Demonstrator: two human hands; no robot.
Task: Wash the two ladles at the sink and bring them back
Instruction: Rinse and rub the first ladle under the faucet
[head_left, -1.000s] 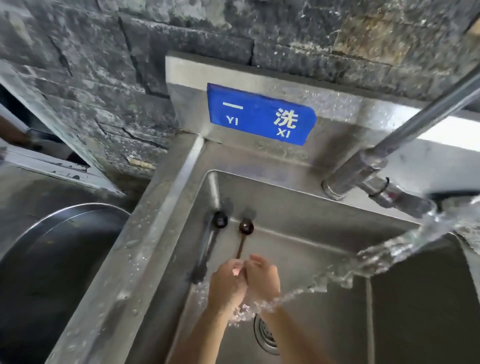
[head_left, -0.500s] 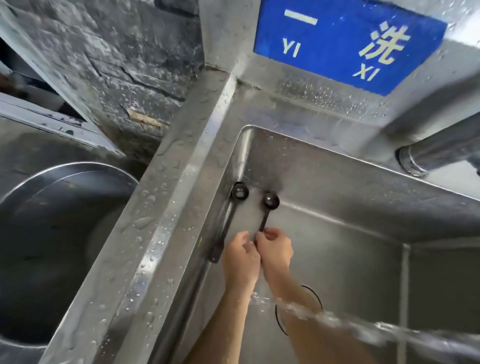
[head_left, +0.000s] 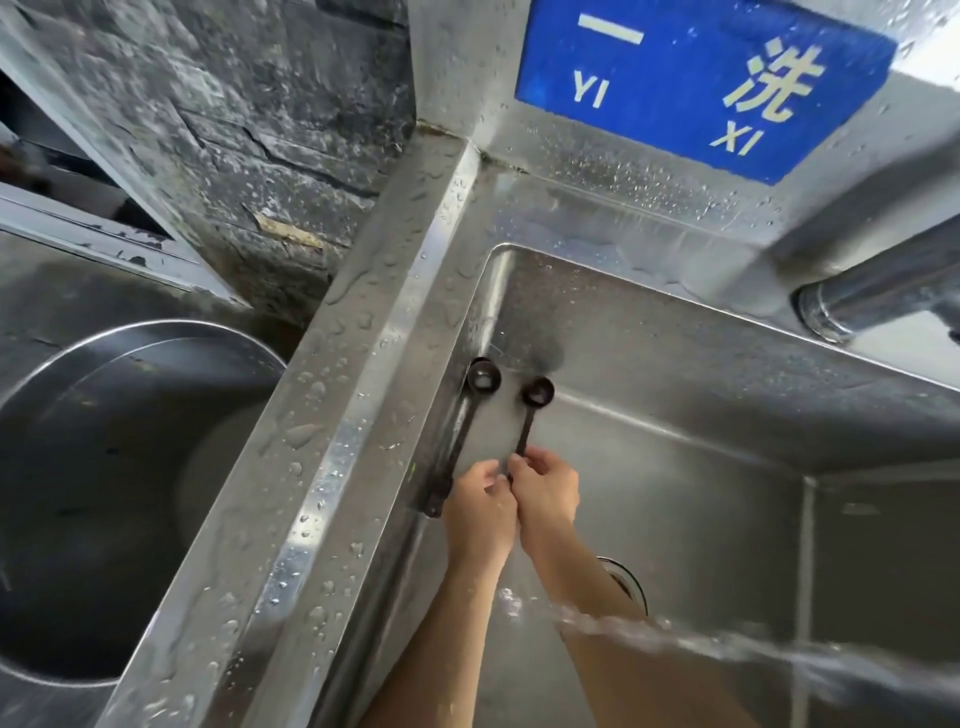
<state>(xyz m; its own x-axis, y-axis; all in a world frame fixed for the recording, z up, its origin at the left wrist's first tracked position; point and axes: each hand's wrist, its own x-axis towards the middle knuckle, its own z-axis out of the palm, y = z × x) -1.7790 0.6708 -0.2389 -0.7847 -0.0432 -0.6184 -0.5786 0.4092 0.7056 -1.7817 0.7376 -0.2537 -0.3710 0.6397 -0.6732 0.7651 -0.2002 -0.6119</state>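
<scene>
Head: left hand (head_left: 480, 512), right hand (head_left: 548, 501) pinch ladle (head_left: 537, 394) handle; second ladle (head_left: 458, 441) beside.

The left ladle (head_left: 457, 441), small and dark, lies along the 9 o'clock wall of the wet steel sink (head_left: 701, 493). Its round bowl is at the 12 o'clock end and its flat handle runs toward 7 o'clock. The right ladle (head_left: 528, 423), equally dark, sits just beside it at 3 o'clock, with its bowl's hollow showing near the back wall. Its thin handle points to 6 o'clock, where the right hand (head_left: 548, 501) pinches its end. The left hand (head_left: 480, 512) meets that same end, though its grip is unclear.
</scene>
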